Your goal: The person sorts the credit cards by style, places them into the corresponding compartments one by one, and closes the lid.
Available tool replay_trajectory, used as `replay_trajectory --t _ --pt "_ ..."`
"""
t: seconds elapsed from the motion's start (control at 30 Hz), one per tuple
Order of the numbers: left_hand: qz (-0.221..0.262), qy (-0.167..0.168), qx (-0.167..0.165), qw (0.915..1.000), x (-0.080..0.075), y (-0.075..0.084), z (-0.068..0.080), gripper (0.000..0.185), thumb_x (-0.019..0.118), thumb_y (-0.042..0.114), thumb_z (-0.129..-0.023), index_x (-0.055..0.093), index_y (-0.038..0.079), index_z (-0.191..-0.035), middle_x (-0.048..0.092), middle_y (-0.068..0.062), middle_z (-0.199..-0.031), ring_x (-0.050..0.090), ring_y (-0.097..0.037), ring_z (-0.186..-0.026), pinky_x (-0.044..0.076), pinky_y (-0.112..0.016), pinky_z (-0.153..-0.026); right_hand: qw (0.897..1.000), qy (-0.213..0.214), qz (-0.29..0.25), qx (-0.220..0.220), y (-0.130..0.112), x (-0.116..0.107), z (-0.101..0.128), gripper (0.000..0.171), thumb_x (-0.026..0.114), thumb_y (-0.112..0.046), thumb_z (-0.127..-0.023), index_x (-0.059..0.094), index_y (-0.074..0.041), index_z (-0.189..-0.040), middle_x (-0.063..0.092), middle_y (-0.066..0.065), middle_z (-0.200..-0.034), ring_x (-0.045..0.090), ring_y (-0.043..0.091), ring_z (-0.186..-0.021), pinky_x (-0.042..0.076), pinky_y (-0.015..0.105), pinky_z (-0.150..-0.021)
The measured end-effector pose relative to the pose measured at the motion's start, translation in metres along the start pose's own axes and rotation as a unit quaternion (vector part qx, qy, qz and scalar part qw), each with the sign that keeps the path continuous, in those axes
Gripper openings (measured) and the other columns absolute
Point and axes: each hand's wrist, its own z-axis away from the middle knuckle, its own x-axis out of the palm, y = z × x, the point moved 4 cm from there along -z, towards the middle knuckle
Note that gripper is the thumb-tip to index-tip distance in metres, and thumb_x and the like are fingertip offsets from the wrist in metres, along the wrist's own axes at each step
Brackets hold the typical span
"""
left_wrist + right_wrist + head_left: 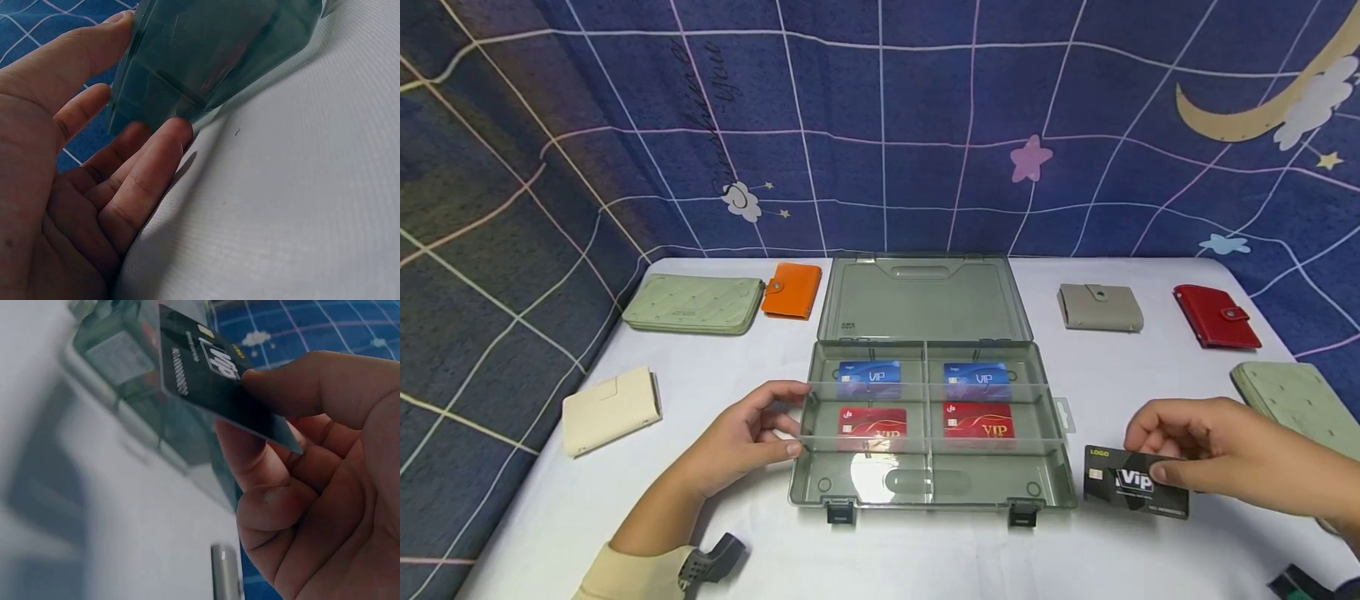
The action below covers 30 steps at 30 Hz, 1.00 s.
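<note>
right hand (1217, 446) pinches a black vip card (1135, 482) between thumb and fingers, just right of the open translucent grey plastic compartment case (925, 479) on the white tabletop (1150, 550). left hand (748, 433), fingers relaxed, steadies the case's left wall. advise keeping card flat, lowering it squarely into an empty front compartment.

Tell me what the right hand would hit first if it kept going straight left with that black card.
Probably the right wall of the open grey organizer box: the right hand pinches the black VIP card just right of it. Depth is uncertain; the card may pass above the rim.
</note>
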Motion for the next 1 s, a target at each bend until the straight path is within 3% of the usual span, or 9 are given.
replay_trajectory --t 0.37,0.53,0.67,1.0 --pt "-0.008 0.004 -0.007 0.9999 -0.001 -0.002 0.0 0.072 0.087 0.001 -0.087 0.053 0.006 -0.15 0.057 -0.022 -0.142 0.07 -0.023 -0.101 0.062 -0.027 -0.077 0.999 -0.026 -0.029 0.021 -0.042 0.019 -0.073 0.027 0.078 0.0 -0.093 0.07 -0.015 -0.114 0.07 -0.002 -0.091 0.063 0.018 -0.081 0.054 0.03 -0.064" --pt "-0.002 -0.001 -0.001 1.0 -0.002 -0.001 0.0 0.071 0.086 0.001 -0.088 0.053 0.004 -0.15 0.058 -0.023 -0.141 0.07 -0.022 -0.102 0.061 -0.028 -0.077 0.997 -0.049 -0.055 -0.01 -0.058 0.041 -0.104 0.027 0.077 0.001 -0.091 0.071 -0.015 -0.112 0.068 0.0 -0.088 0.063 0.018 -0.079 0.056 0.029 -0.066" --pt "-0.001 -0.003 0.002 1.0 -0.002 -0.001 -0.001 0.071 0.085 -0.001 -0.088 0.052 0.003 -0.15 0.057 -0.024 -0.141 0.069 -0.021 -0.102 0.061 -0.028 -0.077 0.995 -0.065 -0.074 -0.022 -0.068 0.062 -0.127 0.026 0.075 0.002 -0.091 0.072 -0.013 -0.111 0.068 0.002 -0.095 0.064 0.019 -0.084 0.057 0.027 -0.07" --pt "-0.001 -0.006 0.0 1.0 -0.002 -0.003 0.0 0.073 0.085 -0.002 -0.087 0.052 0.006 -0.151 0.056 -0.021 -0.143 0.07 -0.021 -0.102 0.061 -0.028 -0.077 0.994 -0.058 -0.088 -0.03 -0.085 0.106 -0.172 0.024 0.075 0.0 -0.091 0.073 -0.013 -0.111 0.072 -0.001 -0.094 0.068 0.016 -0.082 0.059 0.028 -0.071"
